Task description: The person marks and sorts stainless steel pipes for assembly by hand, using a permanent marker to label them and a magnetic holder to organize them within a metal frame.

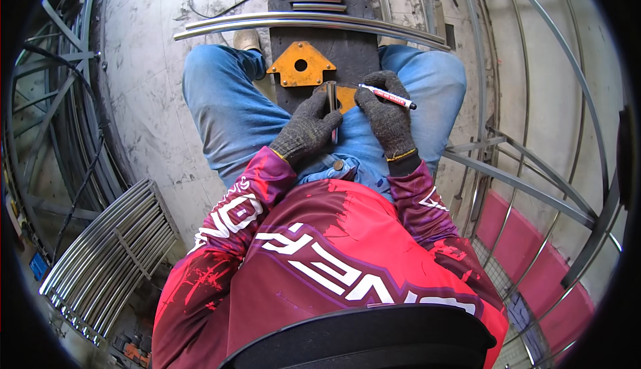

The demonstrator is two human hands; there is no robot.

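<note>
My left hand [302, 130], in a dark grey knit glove, is closed around a short shiny metal tube [332, 105] that stands nearly lengthwise in front of my lap. A white marker pen [395, 98] with a dark end lies in the closed fingers of my gloved right hand [387, 118], slanting down to the right. Between the hands, partly covered, shows an orange plate [346, 98]. Just beyond the left hand, an orange arrow-shaped welding magnet [286, 66] with a round hole rests on the dark bench [360, 45].
Long shiny tubes [307, 23] lie across the bench, and several short tubes [316, 0] sit behind them. A chrome slatted rack [100, 265] stands at the lower left, with metal framing [57, 118] above. Steel frames [527, 180] and a pink panel [534, 255] fill the right.
</note>
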